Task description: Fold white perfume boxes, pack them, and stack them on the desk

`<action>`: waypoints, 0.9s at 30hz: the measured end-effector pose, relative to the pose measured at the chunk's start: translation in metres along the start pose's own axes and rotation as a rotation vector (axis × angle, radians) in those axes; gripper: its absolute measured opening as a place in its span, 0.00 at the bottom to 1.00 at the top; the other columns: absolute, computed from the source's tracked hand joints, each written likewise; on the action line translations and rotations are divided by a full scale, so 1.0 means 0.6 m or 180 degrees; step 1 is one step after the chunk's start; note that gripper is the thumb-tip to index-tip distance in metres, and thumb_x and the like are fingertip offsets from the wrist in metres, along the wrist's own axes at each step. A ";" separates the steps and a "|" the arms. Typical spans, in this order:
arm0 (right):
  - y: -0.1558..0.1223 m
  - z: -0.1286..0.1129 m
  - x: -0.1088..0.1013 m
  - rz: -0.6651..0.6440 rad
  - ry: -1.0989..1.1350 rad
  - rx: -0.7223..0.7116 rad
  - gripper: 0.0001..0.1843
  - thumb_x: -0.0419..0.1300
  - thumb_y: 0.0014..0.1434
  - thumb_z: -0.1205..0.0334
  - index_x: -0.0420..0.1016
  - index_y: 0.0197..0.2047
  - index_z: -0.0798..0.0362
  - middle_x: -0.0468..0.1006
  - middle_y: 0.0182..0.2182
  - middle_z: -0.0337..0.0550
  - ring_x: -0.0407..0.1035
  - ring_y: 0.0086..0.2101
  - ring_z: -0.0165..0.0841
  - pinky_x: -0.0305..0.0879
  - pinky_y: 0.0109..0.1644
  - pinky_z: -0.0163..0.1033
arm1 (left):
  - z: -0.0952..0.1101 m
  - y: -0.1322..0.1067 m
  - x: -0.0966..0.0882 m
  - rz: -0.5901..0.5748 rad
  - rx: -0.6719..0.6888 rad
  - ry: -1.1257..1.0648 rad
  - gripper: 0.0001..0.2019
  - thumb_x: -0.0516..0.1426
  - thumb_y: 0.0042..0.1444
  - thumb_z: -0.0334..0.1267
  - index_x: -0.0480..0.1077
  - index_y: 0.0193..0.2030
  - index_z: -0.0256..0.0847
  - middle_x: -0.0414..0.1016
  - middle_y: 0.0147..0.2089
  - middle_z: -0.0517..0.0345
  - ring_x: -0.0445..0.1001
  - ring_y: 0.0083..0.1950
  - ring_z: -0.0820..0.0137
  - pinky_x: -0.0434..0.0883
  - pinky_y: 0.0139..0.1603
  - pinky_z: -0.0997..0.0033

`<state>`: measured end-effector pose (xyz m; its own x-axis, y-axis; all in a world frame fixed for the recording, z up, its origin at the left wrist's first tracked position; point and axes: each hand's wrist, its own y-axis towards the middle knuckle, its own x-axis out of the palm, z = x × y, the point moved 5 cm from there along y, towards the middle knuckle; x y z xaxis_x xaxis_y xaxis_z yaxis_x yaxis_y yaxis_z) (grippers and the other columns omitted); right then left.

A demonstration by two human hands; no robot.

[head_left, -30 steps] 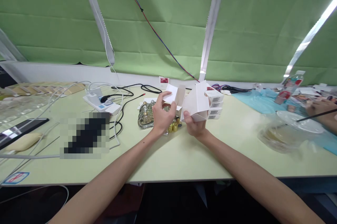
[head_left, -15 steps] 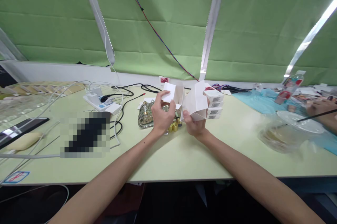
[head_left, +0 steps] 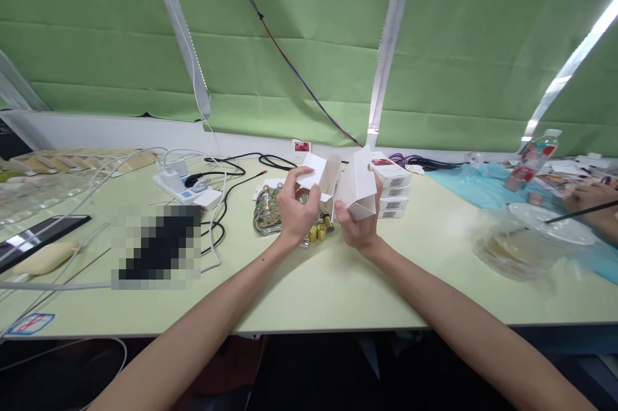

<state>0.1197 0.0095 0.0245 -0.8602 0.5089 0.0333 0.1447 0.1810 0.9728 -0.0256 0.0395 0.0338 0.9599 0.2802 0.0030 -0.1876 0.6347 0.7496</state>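
Observation:
My left hand [head_left: 298, 212] pinches an open white cardboard piece [head_left: 313, 170] between thumb and fingers, with a flap facing up. Gripped in my right hand [head_left: 358, 228] is a white carton [head_left: 355, 180], tilted, my thumb along its lower left edge. The two white parts nearly meet; I cannot tell whether they are joined. Clear glass bottles [head_left: 266, 210] lie beside and partly behind my left hand. Several gold caps [head_left: 317, 232] sit between my wrists. Just right of my right hand stands a stack of white boxes [head_left: 394, 193] with barcodes.
A power strip [head_left: 205, 197] with cables lies at the left, near a dark phone-like slab [head_left: 46, 238]. At the right are a plastic bowl with a white lid [head_left: 550, 223], a bottle [head_left: 533, 160], blue sheeting [head_left: 454, 187] and another person's hand [head_left: 589, 197].
The carton in my right hand has turned slightly and shifted left, showing more of the stacked boxes. My left hand has barely moved.

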 end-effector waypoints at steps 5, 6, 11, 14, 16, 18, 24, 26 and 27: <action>0.002 0.000 0.000 -0.0065 -0.0024 0.0013 0.36 0.55 0.64 0.46 0.49 0.69 0.51 0.71 0.54 0.56 0.73 0.50 0.45 0.72 0.56 0.57 | -0.001 0.000 0.000 -0.0058 -0.0035 0.0056 0.10 0.56 0.55 0.36 0.70 0.45 0.42 0.75 0.47 0.55 0.73 0.36 0.71 0.73 0.33 0.73; 0.002 0.000 -0.001 -0.0066 -0.0018 0.0012 0.36 0.55 0.64 0.46 0.50 0.69 0.51 0.71 0.53 0.56 0.73 0.50 0.45 0.71 0.56 0.56 | -0.001 0.000 0.000 -0.0069 -0.0030 0.0063 0.10 0.56 0.55 0.36 0.70 0.45 0.42 0.75 0.47 0.55 0.72 0.36 0.72 0.73 0.33 0.73; 0.002 0.002 -0.001 -0.0022 -0.0096 0.0032 0.35 0.55 0.63 0.45 0.52 0.67 0.52 0.73 0.51 0.54 0.73 0.49 0.43 0.72 0.56 0.54 | -0.004 0.000 0.000 -0.0080 -0.0015 0.0027 0.10 0.56 0.55 0.35 0.70 0.44 0.42 0.75 0.45 0.56 0.71 0.35 0.72 0.72 0.32 0.74; 0.000 0.005 0.000 -0.0039 -0.0086 0.0070 0.36 0.56 0.63 0.46 0.51 0.68 0.52 0.72 0.52 0.55 0.72 0.52 0.45 0.72 0.56 0.54 | -0.006 0.000 -0.001 -0.0076 -0.0063 0.0028 0.10 0.56 0.54 0.34 0.70 0.44 0.42 0.75 0.45 0.56 0.70 0.33 0.73 0.72 0.31 0.74; -0.001 0.007 0.001 -0.0054 -0.0022 0.0097 0.37 0.57 0.62 0.47 0.51 0.68 0.52 0.72 0.54 0.56 0.71 0.54 0.46 0.72 0.57 0.54 | -0.006 0.000 -0.001 -0.0061 -0.0067 0.0001 0.10 0.56 0.54 0.34 0.71 0.43 0.42 0.75 0.44 0.57 0.70 0.33 0.73 0.72 0.30 0.73; -0.002 0.009 0.001 -0.0059 0.0046 0.0123 0.37 0.58 0.61 0.49 0.52 0.68 0.52 0.71 0.54 0.56 0.70 0.55 0.46 0.71 0.58 0.55 | -0.005 0.000 0.000 -0.0063 -0.0086 -0.0026 0.10 0.56 0.53 0.34 0.71 0.43 0.42 0.75 0.44 0.57 0.70 0.33 0.73 0.72 0.30 0.73; -0.001 0.009 0.001 -0.0090 0.0000 0.0148 0.36 0.58 0.61 0.48 0.53 0.68 0.52 0.71 0.55 0.56 0.71 0.55 0.46 0.72 0.57 0.54 | -0.008 0.000 0.002 -0.0122 -0.0216 0.0000 0.10 0.56 0.53 0.35 0.71 0.43 0.43 0.75 0.44 0.56 0.70 0.32 0.73 0.72 0.29 0.73; 0.000 0.009 0.002 -0.0104 -0.0013 0.0138 0.36 0.58 0.61 0.48 0.53 0.67 0.52 0.72 0.54 0.56 0.71 0.55 0.46 0.72 0.56 0.54 | -0.009 0.000 0.002 -0.0139 -0.0217 0.0012 0.10 0.56 0.53 0.35 0.71 0.43 0.42 0.76 0.45 0.56 0.70 0.32 0.72 0.72 0.29 0.72; 0.000 0.009 0.002 -0.0107 0.0001 0.0135 0.36 0.58 0.61 0.49 0.53 0.67 0.52 0.72 0.54 0.56 0.71 0.54 0.46 0.73 0.56 0.54 | -0.010 0.000 0.002 -0.0142 -0.0219 -0.0002 0.10 0.56 0.53 0.35 0.71 0.43 0.42 0.76 0.45 0.56 0.70 0.32 0.72 0.72 0.29 0.72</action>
<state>0.1214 0.0144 0.0233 -0.8650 0.5017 0.0008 0.1364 0.2335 0.9627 -0.0255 0.0440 0.0300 0.9678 0.2501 -0.0289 -0.1586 0.6946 0.7017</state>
